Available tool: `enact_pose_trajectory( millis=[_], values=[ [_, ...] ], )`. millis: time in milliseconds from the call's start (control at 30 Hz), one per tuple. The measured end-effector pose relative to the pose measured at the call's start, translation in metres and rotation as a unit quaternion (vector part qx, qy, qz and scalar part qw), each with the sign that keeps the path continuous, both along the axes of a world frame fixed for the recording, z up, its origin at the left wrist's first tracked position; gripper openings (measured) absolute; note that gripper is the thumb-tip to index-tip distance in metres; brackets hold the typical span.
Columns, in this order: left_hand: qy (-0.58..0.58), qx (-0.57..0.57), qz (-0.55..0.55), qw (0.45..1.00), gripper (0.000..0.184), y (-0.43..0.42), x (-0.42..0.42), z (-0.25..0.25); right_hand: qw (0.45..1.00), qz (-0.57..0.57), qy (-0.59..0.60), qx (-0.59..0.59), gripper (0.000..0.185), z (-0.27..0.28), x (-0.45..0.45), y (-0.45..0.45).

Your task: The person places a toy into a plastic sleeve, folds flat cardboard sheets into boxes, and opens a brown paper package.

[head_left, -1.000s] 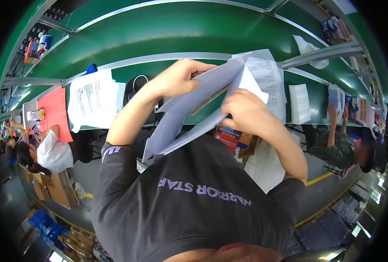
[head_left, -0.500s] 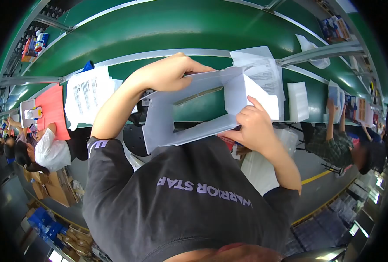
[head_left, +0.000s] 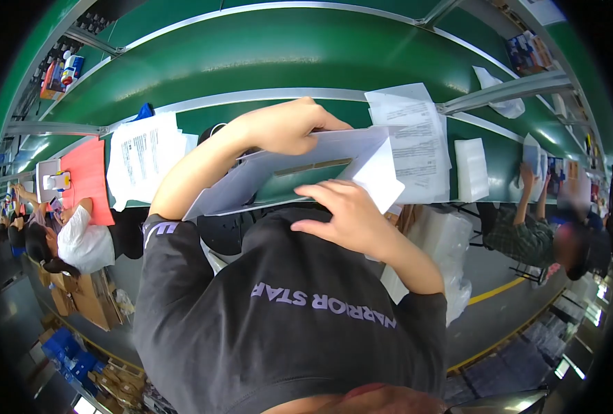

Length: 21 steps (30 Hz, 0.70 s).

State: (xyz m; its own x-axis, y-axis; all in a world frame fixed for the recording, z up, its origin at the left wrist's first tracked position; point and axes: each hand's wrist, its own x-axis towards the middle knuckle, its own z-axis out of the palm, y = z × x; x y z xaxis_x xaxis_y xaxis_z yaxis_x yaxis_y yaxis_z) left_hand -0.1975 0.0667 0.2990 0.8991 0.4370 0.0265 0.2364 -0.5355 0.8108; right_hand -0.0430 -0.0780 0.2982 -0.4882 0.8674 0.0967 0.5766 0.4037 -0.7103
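A white cardboard box, open through its middle, is tilted above the front edge of the green workbench. My left hand is closed on the box's far upper wall, its fingers curled over the edge and partly hidden. My right hand is at the near right side of the box, its fingers stretched out and the thumb apart, holding nothing. Whether its fingertips touch the near wall I cannot tell. The white end flap sticks out at the right.
Printed sheets lie at the left, and more papers lie right of the box. A white foam packet and a red mat are on the bench. People sit working on both sides. A metal frame post crosses at right.
My right hand has let go of the box's right end and moved left across its near side, fingers spreading. The box has tilted and its opening looks narrower. My left hand keeps its hold.
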Motion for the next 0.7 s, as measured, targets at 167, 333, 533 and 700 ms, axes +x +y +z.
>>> enact_pose_trajectory(
  millis=[167, 333, 533, 700],
  values=[
    [-0.011, 0.023, -0.003, 1.000, 0.061, -0.002, -0.010, -0.001, 0.988, -0.077, 0.017, 0.134, 0.029, -0.026, 0.001, 0.004],
    [0.049, 0.299, 0.029, 0.953, 0.051, -0.047, -0.005, -0.032, 0.979, -0.176, 0.021, 0.102, 0.028, -0.034, 0.045, -0.016],
    [0.128, 0.300, -0.018, 0.945, 0.065, -0.035, -0.010, -0.083, 0.980, -0.153, 0.002, 0.127, 0.027, -0.070, 0.059, -0.026],
    [0.129, 0.090, -0.072, 0.985, 0.064, -0.018, 0.008, -0.110, 0.980, -0.137, 0.041, 0.139, 0.030, -0.083, 0.061, -0.022]
  ],
)
